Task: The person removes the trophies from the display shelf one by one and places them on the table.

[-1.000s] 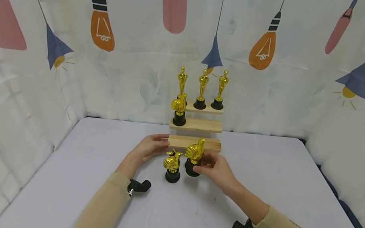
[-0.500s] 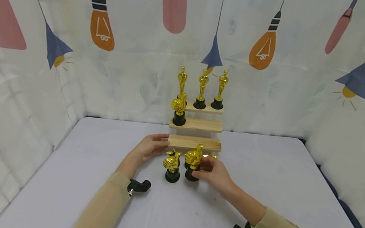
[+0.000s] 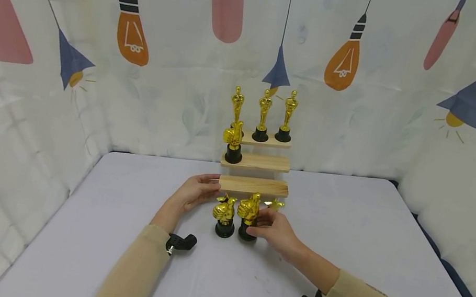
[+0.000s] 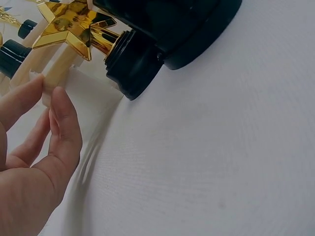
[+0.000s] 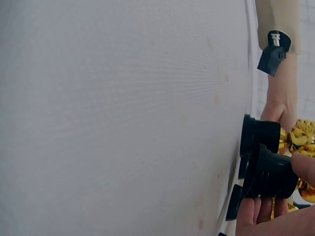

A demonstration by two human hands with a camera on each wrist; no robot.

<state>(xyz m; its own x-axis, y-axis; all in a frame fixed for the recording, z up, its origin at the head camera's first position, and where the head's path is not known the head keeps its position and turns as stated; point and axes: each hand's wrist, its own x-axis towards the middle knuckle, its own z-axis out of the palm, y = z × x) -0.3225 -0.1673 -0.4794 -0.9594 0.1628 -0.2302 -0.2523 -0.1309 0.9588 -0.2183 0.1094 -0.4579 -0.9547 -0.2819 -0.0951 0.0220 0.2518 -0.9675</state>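
Note:
My right hand (image 3: pixel 277 234) grips a gold thumbs-up trophy (image 3: pixel 249 207) by its black base (image 5: pixel 270 173), upright, just right of another thumbs-up trophy (image 3: pixel 224 213). Whether the held base touches the table cannot be told. At the left end of the lowest wooden step (image 3: pixel 254 187), my left hand (image 3: pixel 193 194) pinches the plank end between thumb and fingers, as the left wrist view shows. Gold star trophies stand behind the thumbs-up ones; one star (image 3: pixel 275 204) peeks out beside my right fingers, another star (image 4: pixel 69 27) shows in the left wrist view.
On the top step (image 3: pixel 270 142) stand three gold figure trophies, among them a middle one (image 3: pixel 263 116). The middle step (image 3: pixel 264 162) bears a thumbs-up trophy (image 3: pixel 232 139) at its left end. A white cloth covers the table (image 3: pixel 231 296); a patterned curtain (image 3: pixel 169 104) hangs behind.
My right hand has brought the thumbs-up trophy down and toward me, ending beside the other thumbs-up trophy. The star behind has come into view. My left hand stays at the step.

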